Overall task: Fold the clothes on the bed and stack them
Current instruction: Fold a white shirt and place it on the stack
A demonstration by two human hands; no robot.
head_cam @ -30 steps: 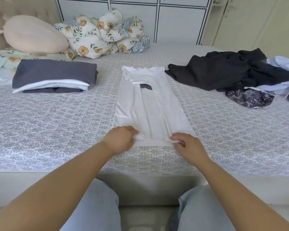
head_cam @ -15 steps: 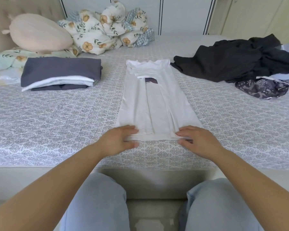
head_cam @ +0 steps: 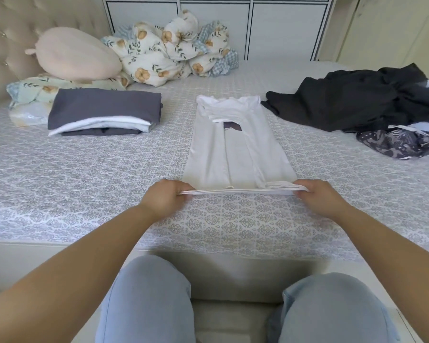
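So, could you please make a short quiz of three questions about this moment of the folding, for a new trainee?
1. True or false: both hands grip the near hem of the white T-shirt.
2. Which lies on top of the folded stack? A) a dark grey garment B) a white garment C) a floral pillow
3. Fill in: the unfolded black garment lies to the person's ____.

Key:
1. True: the left hand and the right hand each pinch a hem corner.
2. A
3. right

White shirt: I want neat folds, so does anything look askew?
Slightly. On the white shirt, the right folded panel runs diagonally. Both hands pinch the hem corners.
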